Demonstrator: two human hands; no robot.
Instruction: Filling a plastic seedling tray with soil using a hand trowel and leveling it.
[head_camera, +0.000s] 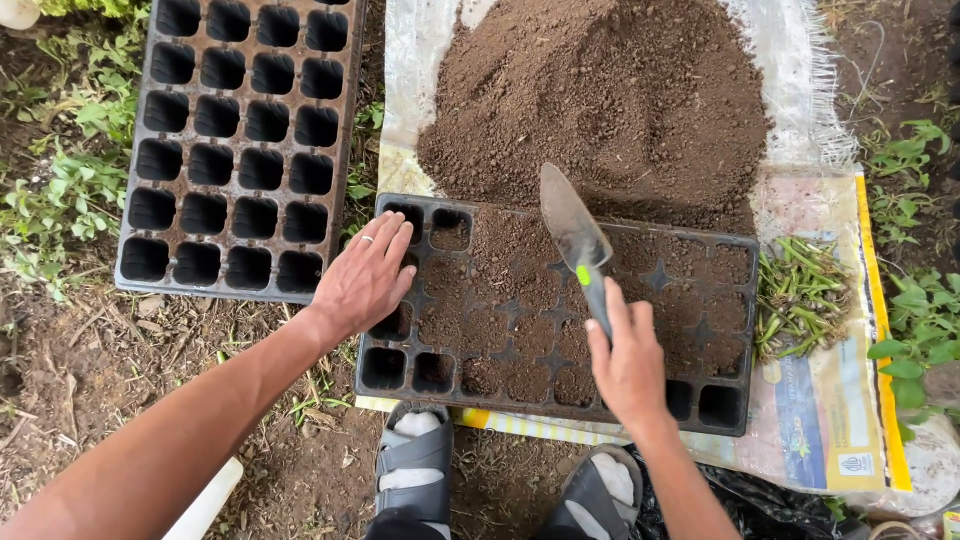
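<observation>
Seed tray (690, 300) — black, many-celled, lying on a printed sack — sits directly under both hands, its long side running left to right just beyond the person's sandalled feet (415, 465). The right hand (628, 365) is closed around the grey handle of a small trowel (580, 245), fingers wrapped tight, near the tray's near edge; the metal blade points up and to the far left, raised over the tray's middle cells. The left hand (368, 275) lies flat with fingers together, a ring on one finger, pressed on the tray's left end, covering a few cells. Most cells in the centre and right hold brown soil, while those along the left end and the near corners look empty. Beyond the tray, on the same sack, rises a big soil heap (600, 90), touching the tray's far edge. To the right lies a bundle of green cuttings (800, 295). Far left, on bare ground, rests a second tray (240, 150) — all empty.
</observation>
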